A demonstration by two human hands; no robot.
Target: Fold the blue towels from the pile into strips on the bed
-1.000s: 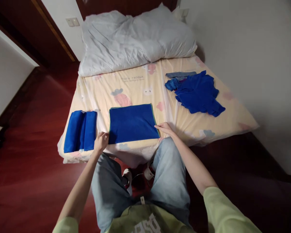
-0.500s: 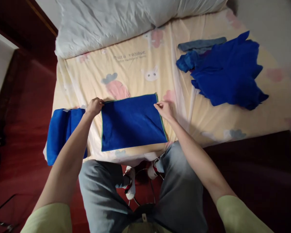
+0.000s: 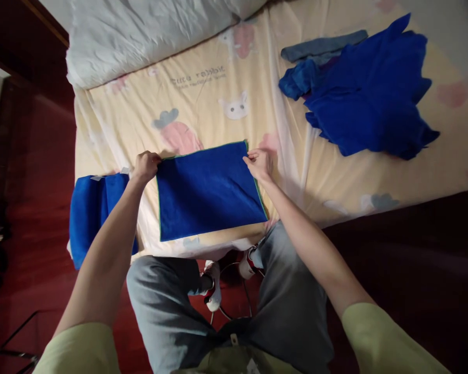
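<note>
Both arms stretch forward, forearms angled inward over a bed (image 3: 113, 119). The left hand (image 3: 145, 165) pinches the far left corner of a blue cloth (image 3: 212, 195) spread flat near the bed's closest edge; the right hand (image 3: 259, 163) pinches its right side.

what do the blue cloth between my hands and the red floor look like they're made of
Blue cloth: soft fabric, perhaps microfibre; matte, with shallow creases and a green edge.
Red floor: possibly varnished wood; smooth, faintly glossy, though grain isn't clear.
</note>
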